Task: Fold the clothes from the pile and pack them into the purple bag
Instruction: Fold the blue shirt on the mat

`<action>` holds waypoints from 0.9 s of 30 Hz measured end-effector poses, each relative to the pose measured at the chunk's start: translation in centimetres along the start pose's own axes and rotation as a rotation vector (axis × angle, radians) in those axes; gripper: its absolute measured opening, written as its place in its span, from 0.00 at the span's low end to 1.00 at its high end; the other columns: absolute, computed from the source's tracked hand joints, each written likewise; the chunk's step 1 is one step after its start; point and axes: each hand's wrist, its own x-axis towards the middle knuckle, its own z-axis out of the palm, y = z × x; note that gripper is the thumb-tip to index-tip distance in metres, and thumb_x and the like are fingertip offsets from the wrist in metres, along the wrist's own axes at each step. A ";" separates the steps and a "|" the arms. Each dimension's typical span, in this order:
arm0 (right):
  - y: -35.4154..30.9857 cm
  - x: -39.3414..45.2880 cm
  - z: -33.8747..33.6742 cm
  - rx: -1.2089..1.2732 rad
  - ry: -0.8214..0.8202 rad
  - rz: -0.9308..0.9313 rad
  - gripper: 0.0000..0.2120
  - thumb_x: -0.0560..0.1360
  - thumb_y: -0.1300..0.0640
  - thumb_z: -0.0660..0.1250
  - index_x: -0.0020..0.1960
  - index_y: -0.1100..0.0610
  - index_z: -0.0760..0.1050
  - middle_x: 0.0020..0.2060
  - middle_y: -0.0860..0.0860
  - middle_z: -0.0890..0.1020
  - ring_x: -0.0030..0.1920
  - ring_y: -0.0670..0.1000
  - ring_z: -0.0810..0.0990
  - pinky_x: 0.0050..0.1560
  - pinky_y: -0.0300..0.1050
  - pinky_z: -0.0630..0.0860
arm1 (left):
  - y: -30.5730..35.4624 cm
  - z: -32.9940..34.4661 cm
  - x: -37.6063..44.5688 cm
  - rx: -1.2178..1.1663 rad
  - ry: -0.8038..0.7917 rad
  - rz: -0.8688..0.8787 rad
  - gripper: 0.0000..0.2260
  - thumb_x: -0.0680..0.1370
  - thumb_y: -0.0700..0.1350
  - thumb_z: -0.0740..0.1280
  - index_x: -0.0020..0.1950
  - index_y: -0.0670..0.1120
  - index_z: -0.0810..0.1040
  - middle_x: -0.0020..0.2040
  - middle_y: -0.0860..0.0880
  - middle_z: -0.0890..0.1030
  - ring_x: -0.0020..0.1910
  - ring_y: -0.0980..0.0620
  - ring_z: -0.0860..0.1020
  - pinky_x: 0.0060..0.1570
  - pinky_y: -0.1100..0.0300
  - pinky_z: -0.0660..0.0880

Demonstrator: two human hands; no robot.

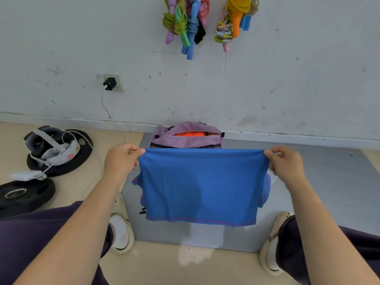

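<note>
Nearest us are our knees in dark trousers and our pale shoes (121, 233), planted at the near edge of the grey mat (320, 182). Above the mat we hold the blue shirt (202, 186) stretched in the air. Our left hand (121, 159) pinches its top left corner between thumb and curled fingers, and our right hand (284, 163) pinches the top right corner the same way. The top edge runs taut and level; the sleeves hang at either side, and the pink-stitched hem dangles just over the mat's near half.

To fold it well, we judge we should keep both pinches firm and the edge level, lower the hem onto the mat first, then lay the body flat away from us without letting the sleeves bunch underneath. A slack corner would leave creases.

Past the shirt, at the far edge of the mat against the wall, sits the purple bag (185, 138), its top open and something orange (190, 133) already inside. The pile itself is not in view.
</note>
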 end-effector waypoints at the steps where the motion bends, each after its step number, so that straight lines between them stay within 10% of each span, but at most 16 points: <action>1: 0.3 0.3 0.9 0.067 -0.028 0.037 0.06 0.77 0.57 0.67 0.46 0.61 0.75 0.26 0.56 0.79 0.23 0.52 0.75 0.27 0.41 0.71 | -0.1 0.8 0.5 -0.062 -0.012 -0.029 0.06 0.78 0.45 0.69 0.46 0.42 0.80 0.32 0.46 0.82 0.25 0.52 0.78 0.29 0.61 0.74; 6: 0.6 1.0 5.2 0.411 -0.025 0.173 0.09 0.80 0.55 0.63 0.44 0.58 0.69 0.36 0.61 0.82 0.31 0.53 0.83 0.32 0.44 0.79 | 0.8 4.3 2.2 -0.426 -0.011 -0.149 0.05 0.80 0.43 0.67 0.48 0.42 0.75 0.45 0.40 0.84 0.36 0.52 0.84 0.38 0.62 0.80; 13: 1.4 1.0 5.4 0.701 0.224 0.139 0.06 0.71 0.61 0.70 0.41 0.56 0.72 0.28 0.52 0.81 0.33 0.55 0.85 0.33 0.41 0.79 | 0.5 5.0 2.8 -0.806 0.233 -0.177 0.06 0.73 0.41 0.73 0.41 0.46 0.77 0.35 0.48 0.85 0.38 0.48 0.85 0.37 0.63 0.79; 22: 19.4 -6.1 13.9 0.561 0.121 0.680 0.12 0.79 0.67 0.64 0.59 0.59 0.64 0.41 0.58 0.78 0.27 0.48 0.80 0.30 0.39 0.80 | -15.9 16.7 -4.4 -0.588 0.014 -0.765 0.10 0.78 0.35 0.68 0.58 0.36 0.73 0.58 0.35 0.78 0.42 0.47 0.80 0.40 0.61 0.80; 27: 27.1 -9.0 16.1 0.453 -0.025 0.882 0.08 0.79 0.68 0.63 0.57 0.62 0.69 0.31 0.54 0.80 0.23 0.46 0.79 0.25 0.36 0.77 | -22.8 19.7 -8.0 -0.427 -0.200 -1.010 0.03 0.81 0.34 0.63 0.47 0.38 0.73 0.65 0.35 0.75 0.35 0.50 0.80 0.51 0.56 0.76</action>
